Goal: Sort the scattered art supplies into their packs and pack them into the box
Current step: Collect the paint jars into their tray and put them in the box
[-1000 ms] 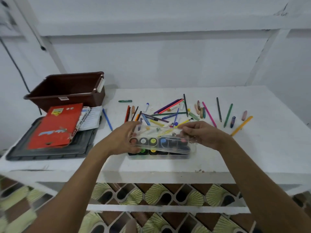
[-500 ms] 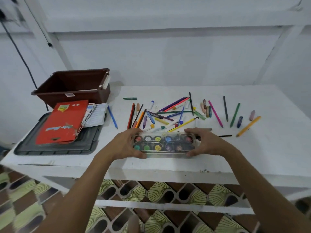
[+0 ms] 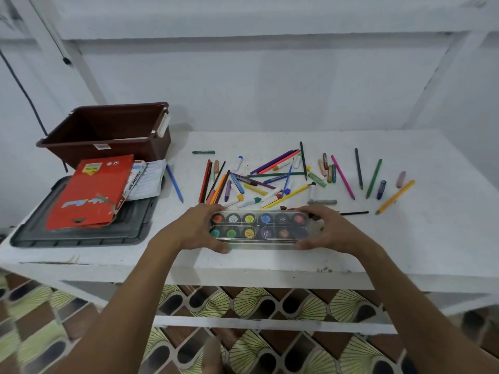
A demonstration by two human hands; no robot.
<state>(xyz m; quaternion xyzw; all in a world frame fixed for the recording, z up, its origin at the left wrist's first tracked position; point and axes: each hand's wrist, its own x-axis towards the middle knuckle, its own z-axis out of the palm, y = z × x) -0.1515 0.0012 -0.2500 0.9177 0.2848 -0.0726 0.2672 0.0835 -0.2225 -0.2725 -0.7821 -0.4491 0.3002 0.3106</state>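
A clear-lidded paint set (image 3: 259, 229) with several colour pots lies flat near the table's front edge. My left hand (image 3: 195, 229) grips its left end and my right hand (image 3: 330, 230) grips its right end, thumbs on the near side. Behind it lie several scattered coloured pencils, markers and crayons (image 3: 272, 179). A brown box (image 3: 108, 130) stands open at the back left. In front of it a red pack (image 3: 90, 193) and a white oil pastels pack (image 3: 144, 179) rest on a dark grey lid (image 3: 81, 236).
The white table (image 3: 432, 238) runs to the right, with loose pencils (image 3: 374, 178) and a yellow pencil (image 3: 395, 197) on that side. A blue pencil (image 3: 174, 183) lies beside the packs. White walls close in behind.
The clear lid, held tilted above the paint tray a second ago, has come down flat onto it. Both hands now hold the closed set by its ends.
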